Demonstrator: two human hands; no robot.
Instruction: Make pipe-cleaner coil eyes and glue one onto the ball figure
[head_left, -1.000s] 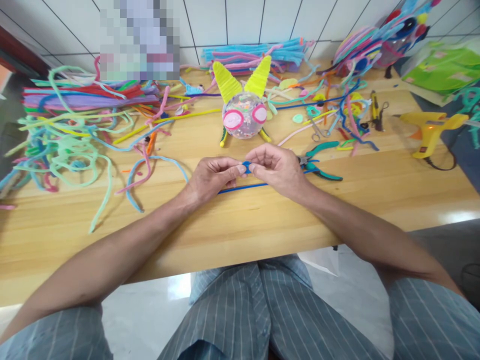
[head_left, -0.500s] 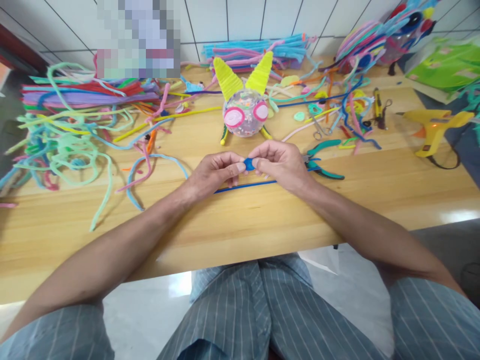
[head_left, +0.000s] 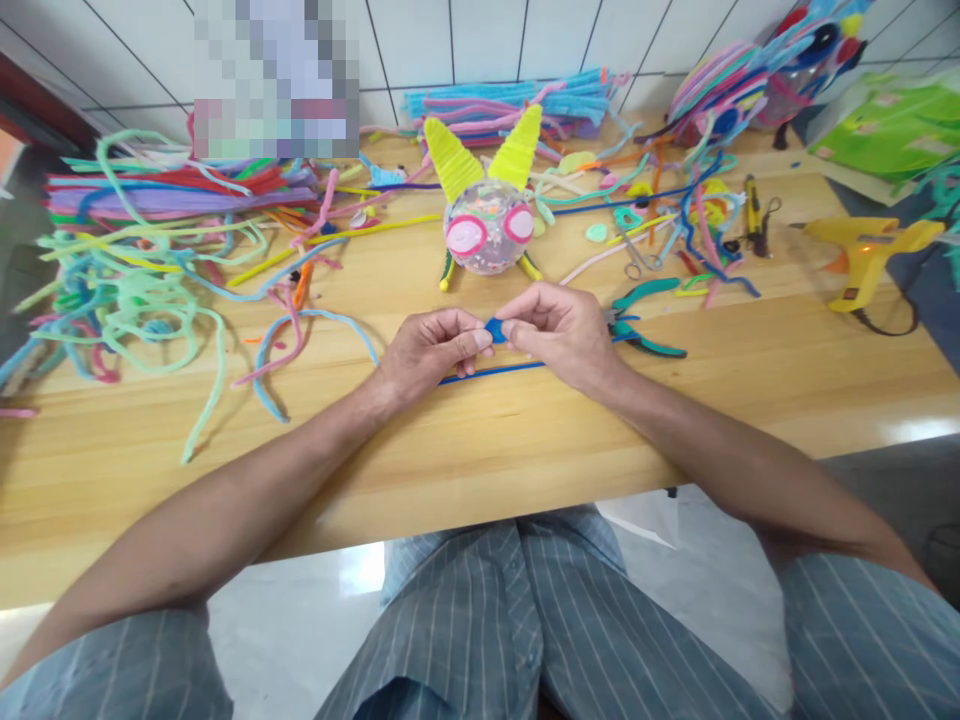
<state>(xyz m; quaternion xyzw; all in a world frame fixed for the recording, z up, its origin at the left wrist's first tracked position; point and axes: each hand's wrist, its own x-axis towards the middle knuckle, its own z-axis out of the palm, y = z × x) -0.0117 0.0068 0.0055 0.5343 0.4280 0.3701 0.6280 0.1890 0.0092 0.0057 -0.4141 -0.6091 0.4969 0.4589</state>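
Observation:
My left hand (head_left: 431,350) and my right hand (head_left: 559,330) meet over the middle of the wooden table (head_left: 480,440). Both pinch a small blue coil of pipe cleaner (head_left: 494,330) between thumbs and fingertips. Its straight blue tail (head_left: 480,374) runs along the table under my hands. Just beyond them stands a round glittery ball figure (head_left: 489,238) with pink-rimmed eyes and two yellow pointed ears.
Teal-handled pliers (head_left: 643,320) lie right of my right hand. Loose pipe cleaners (head_left: 142,290) sprawl at the left, with bundles (head_left: 517,100) at the back. A yellow glue gun (head_left: 862,255) lies far right, small scissors (head_left: 637,262) near a colourful tangle.
My hands have barely shifted, and the fingers keep working the blue coil. The view has moved a little.

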